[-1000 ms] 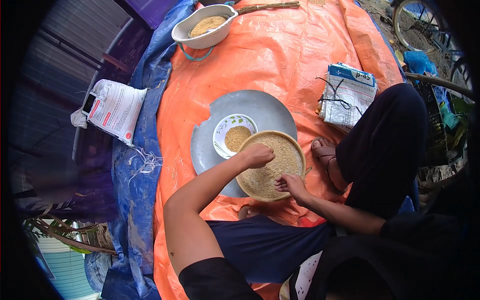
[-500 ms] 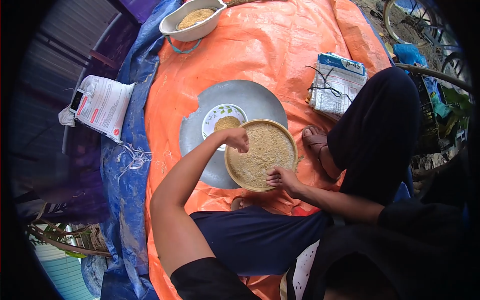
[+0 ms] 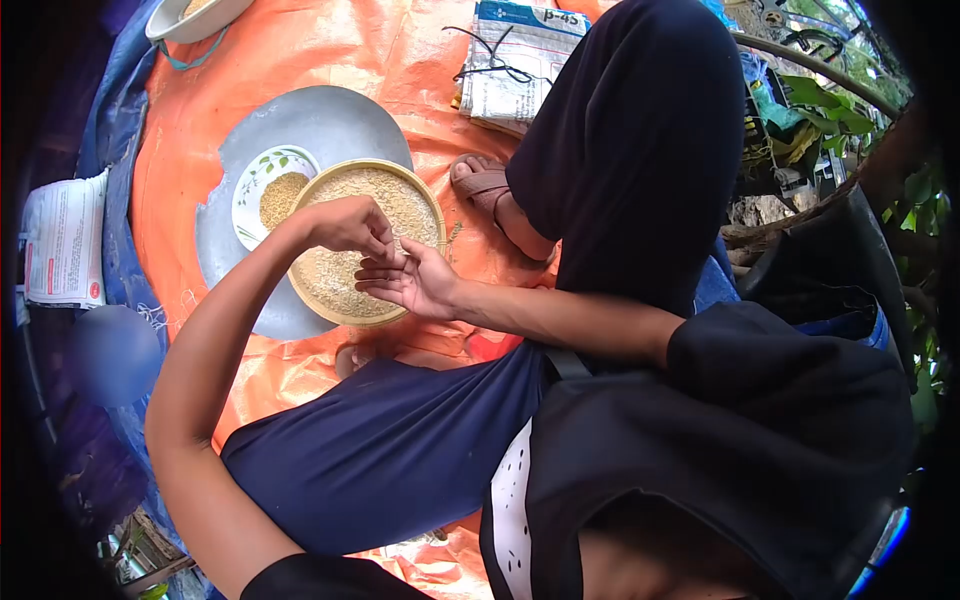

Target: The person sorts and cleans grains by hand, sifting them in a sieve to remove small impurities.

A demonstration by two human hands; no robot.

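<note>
My left hand is closed in a pinch over the round rimmed tray of pale grain; anything between its fingertips is too small to make out. Palm up beside it, my right hand has its fingers stretched out, close to the left fingertips, and nothing can be made out on the palm. The tray overlaps a white leaf-patterned plate that holds darker yellow grain. Both rest on a large grey round sheet.
An orange tarp lies beneath. Folded printed sacks are at the top, near my sandalled foot. A pale basin is top left, and a white printed sack lies at the left. My raised knee is at the right.
The view has shifted, so things appear further left and higher. My right hand has lifted from the grain and turned palm up, and my left fingertips are now close to it.
</note>
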